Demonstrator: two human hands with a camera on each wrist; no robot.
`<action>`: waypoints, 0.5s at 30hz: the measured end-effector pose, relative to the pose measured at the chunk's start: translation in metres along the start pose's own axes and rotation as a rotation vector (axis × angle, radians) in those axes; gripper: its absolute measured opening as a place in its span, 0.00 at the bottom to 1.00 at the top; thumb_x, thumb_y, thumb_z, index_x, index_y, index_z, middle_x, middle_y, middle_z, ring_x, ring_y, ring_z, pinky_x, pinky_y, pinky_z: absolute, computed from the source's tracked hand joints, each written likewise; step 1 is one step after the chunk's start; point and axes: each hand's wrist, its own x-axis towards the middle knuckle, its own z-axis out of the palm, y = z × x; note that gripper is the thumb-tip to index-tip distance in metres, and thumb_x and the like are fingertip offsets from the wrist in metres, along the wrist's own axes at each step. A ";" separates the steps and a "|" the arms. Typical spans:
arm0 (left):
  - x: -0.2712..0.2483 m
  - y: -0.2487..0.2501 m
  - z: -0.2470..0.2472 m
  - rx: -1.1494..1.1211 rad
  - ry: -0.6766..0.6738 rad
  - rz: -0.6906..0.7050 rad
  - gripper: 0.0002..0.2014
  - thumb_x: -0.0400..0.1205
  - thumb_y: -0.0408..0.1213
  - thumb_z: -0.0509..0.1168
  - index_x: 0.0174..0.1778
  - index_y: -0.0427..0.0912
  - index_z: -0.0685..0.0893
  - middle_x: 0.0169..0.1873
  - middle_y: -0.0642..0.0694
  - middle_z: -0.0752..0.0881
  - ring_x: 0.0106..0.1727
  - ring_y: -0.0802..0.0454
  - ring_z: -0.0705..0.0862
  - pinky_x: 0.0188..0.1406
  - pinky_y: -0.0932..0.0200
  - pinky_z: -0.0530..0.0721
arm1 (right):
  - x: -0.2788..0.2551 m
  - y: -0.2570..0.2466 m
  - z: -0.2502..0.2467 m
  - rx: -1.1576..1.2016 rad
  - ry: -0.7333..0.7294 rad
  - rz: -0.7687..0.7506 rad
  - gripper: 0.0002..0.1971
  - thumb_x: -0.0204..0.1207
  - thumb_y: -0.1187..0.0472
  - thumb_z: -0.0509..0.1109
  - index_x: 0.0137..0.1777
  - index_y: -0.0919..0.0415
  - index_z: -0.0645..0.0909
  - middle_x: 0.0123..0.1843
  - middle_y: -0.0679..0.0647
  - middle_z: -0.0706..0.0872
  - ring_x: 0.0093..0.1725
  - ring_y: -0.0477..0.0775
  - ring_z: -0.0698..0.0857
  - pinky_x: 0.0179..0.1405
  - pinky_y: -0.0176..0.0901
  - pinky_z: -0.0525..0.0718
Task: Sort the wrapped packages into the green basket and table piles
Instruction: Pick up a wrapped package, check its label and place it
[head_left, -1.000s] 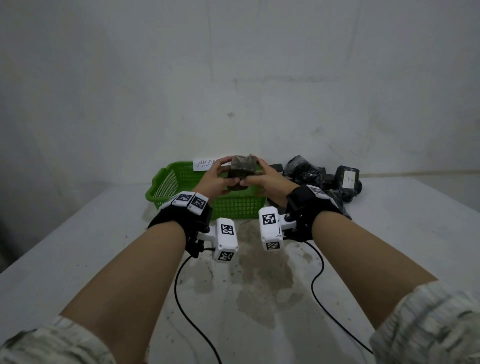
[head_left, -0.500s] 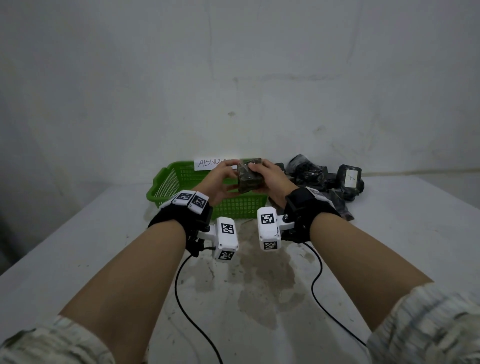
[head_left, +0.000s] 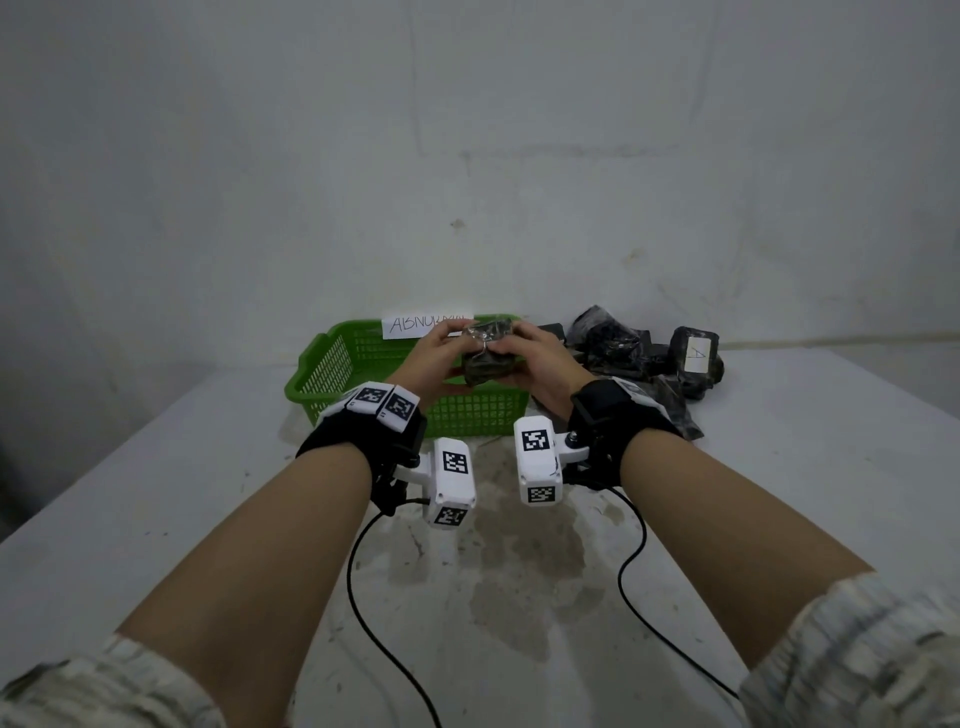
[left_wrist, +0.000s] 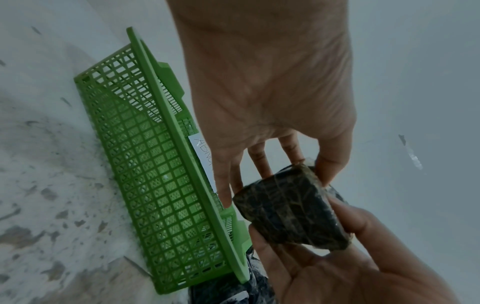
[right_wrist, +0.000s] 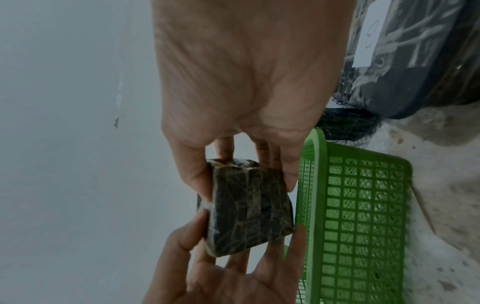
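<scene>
A dark package wrapped in clear film (head_left: 488, 354) (left_wrist: 292, 207) (right_wrist: 249, 207) is held in the air above the green basket (head_left: 332, 364) (left_wrist: 145, 174) (right_wrist: 363, 216). My left hand (head_left: 435, 353) (left_wrist: 270, 131) pinches one end between thumb and fingers. My right hand (head_left: 535, 353) (right_wrist: 244, 115) pinches the other end the same way. The basket holds no package that I can see, and a white paper label (head_left: 423, 325) stands on its far rim.
A pile of dark wrapped packages (head_left: 613, 345) lies right of the basket by the wall; one of them (head_left: 696, 358) bears a white sticker marked A. The grey table (head_left: 156, 493) is stained in the middle. Two black cables (head_left: 363, 597) trail from my wrists toward me.
Both hands have turned the package between them; it has shifted slightly and shows a different face. The arms and basket stay where they were.
</scene>
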 end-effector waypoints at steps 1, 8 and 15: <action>0.000 0.000 0.000 0.008 0.005 0.012 0.09 0.82 0.31 0.61 0.55 0.47 0.77 0.47 0.46 0.82 0.51 0.44 0.82 0.45 0.51 0.83 | 0.000 0.001 0.000 0.005 -0.018 0.005 0.17 0.78 0.70 0.66 0.67 0.65 0.77 0.53 0.57 0.83 0.50 0.52 0.83 0.40 0.39 0.82; 0.001 -0.002 -0.001 -0.014 0.024 0.061 0.10 0.82 0.29 0.60 0.54 0.47 0.78 0.48 0.46 0.82 0.52 0.43 0.81 0.47 0.53 0.82 | 0.003 0.004 0.000 0.019 -0.039 -0.022 0.20 0.73 0.75 0.69 0.64 0.60 0.77 0.55 0.60 0.83 0.54 0.58 0.84 0.44 0.40 0.84; -0.001 -0.009 -0.004 -0.059 -0.001 0.065 0.14 0.80 0.23 0.58 0.51 0.49 0.77 0.48 0.47 0.82 0.50 0.47 0.81 0.47 0.53 0.80 | 0.006 0.002 0.003 0.004 -0.022 0.002 0.16 0.79 0.66 0.66 0.66 0.62 0.79 0.51 0.56 0.84 0.50 0.55 0.82 0.44 0.44 0.79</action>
